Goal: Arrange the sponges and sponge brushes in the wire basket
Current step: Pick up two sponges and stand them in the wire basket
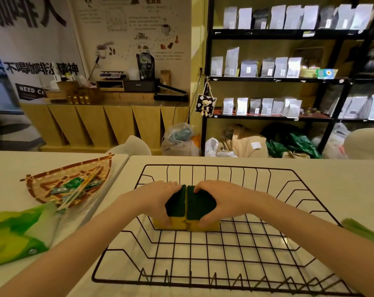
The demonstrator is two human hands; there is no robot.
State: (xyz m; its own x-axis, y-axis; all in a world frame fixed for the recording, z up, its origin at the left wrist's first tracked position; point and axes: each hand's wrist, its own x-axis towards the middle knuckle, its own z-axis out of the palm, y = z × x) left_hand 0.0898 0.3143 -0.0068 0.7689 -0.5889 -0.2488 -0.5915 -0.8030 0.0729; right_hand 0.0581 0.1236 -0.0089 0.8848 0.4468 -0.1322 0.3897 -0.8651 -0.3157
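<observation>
A black wire basket [310,202] stands on the white table in front of me. Inside it, near the middle, two yellow sponges with dark green scouring tops sit side by side, touching. My left hand [158,200] grips the left sponge [176,203] from its left side. My right hand [224,200] grips the right sponge [200,203] from its right side. Both hands press the sponges together, fingers curled over the far edge and thumbs on the near yellow faces. No sponge brush can be made out in the basket.
A woven bamboo tray [68,183] with green packets and chopsticks lies at the left. A green plastic package [16,234] lies nearer on the left. A green object [362,230] shows at the right edge. Shelves with bags stand behind the table.
</observation>
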